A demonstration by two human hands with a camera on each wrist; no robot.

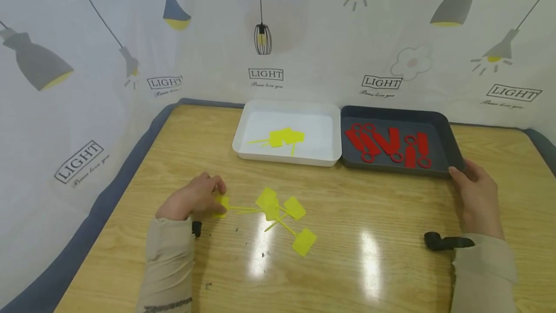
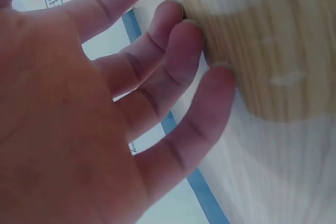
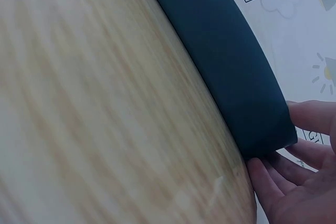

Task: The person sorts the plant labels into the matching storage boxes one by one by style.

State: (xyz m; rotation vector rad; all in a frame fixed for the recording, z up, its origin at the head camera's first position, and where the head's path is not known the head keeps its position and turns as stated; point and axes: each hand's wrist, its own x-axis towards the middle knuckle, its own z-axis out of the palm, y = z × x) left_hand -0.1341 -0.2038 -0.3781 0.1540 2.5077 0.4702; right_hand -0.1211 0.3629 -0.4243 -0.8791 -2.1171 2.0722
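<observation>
On the wooden table, my left hand point(image 1: 195, 198) is at a flat yellow tag with a thin tail point(image 1: 223, 203). The thumb touches this tag, with the index fingertip apart from the thumb. In the left wrist view the other fingers point(image 2: 181, 59) bend loosely toward the tabletop, and the tag is out of sight. Several more yellow tags point(image 1: 271, 206) lie overlapping just to the right. My right hand point(image 1: 479, 199) grips the near right corner of a dark grey tray point(image 1: 391, 172), thumb at the rim and fingers against its side and lower edge point(image 3: 262, 153).
Several flat red tags with ring ends point(image 1: 410, 153) lie inside the dark tray. Against its left side stands a white tray point(image 1: 286, 160) holding several yellow tags point(image 1: 286, 136). A printed curtain point(image 1: 304, 81) hangs behind the table point(image 1: 347, 264); small dark specks dot the tabletop.
</observation>
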